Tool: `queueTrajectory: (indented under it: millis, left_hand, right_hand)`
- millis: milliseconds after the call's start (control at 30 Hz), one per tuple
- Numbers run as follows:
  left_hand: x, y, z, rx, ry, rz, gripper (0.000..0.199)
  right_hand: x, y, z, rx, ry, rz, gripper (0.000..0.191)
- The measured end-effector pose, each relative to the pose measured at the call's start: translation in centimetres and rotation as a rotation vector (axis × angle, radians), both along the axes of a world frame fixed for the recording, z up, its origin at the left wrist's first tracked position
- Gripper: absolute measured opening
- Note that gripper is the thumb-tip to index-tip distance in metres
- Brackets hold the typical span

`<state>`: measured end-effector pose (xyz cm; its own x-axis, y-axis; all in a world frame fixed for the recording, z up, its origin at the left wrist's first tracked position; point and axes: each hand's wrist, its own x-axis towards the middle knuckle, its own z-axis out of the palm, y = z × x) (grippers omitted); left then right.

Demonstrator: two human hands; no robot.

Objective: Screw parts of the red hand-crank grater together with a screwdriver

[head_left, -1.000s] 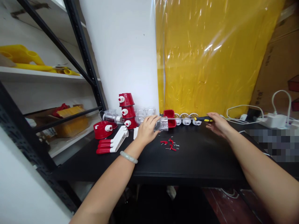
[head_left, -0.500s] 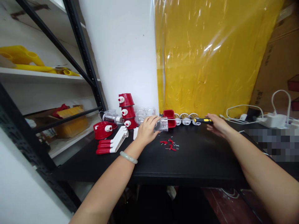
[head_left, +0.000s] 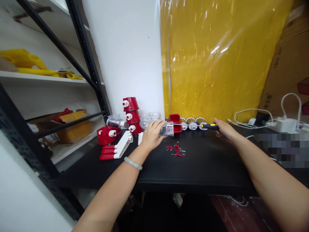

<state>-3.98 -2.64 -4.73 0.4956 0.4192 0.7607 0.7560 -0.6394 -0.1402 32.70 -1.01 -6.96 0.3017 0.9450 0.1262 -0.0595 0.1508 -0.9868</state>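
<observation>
My left hand (head_left: pixel 153 133) is closed around a clear plastic part (head_left: pixel 169 129) lying sideways just above the black table. In my right hand (head_left: pixel 224 129) is a screwdriver (head_left: pixel 209 126) with a black and yellow handle. Its long thin shaft points left, and the tip reaches the clear part; whether it sits on a screw is too small to tell. Small red pieces (head_left: pixel 178 154) and several metal screws lie on the table in front of the hands. Behind the clear part stands a red square container (head_left: pixel 175 119).
Left of my hands are stacked red housings (head_left: pixel 133 116), another red housing (head_left: pixel 106 135) and white handles with red ends (head_left: pixel 120 146). Several drum cylinders (head_left: pixel 192 123) stand along the back. White chargers and cables (head_left: pixel 286 124) lie at the right. A shelf rack (head_left: pixel 90 77) borders the left side.
My right hand has shifted its fingers on the screwdriver handle, which looks turned, its yellow patches showing differently. My left hand and the clear part stay in place.
</observation>
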Motion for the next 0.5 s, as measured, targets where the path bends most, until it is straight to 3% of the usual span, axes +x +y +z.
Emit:
queueTrajectory:
  millis: [100,267,333,433,500]
  left_hand:
    - [0.0,-0.1,0.1,0.001,-0.007,0.005,0.071]
    - [0.1,-0.1,0.0,0.001,-0.007,-0.027,0.072]
    - [0.2,0.0,-0.1,0.001,-0.006,-0.030,0.071]
    - [0.1,0.1,-0.1,0.007,0.014,-0.026,0.071]
    - [0.0,0.1,-0.1,0.007,0.026,-0.018,0.071]
  right_hand:
    - [0.2,-0.4,0.4,0.089,0.141,0.028,0.010]
    - [0.5,-1.5,1.7,0.216,0.468,0.187,0.020]
    - [0.4,-1.4,1.6,0.197,0.463,0.179,0.009]
    - [0.3,-0.6,0.5,0.027,0.289,0.072,0.035]
    - [0.2,0.0,-0.3,-0.042,0.141,0.043,0.041]
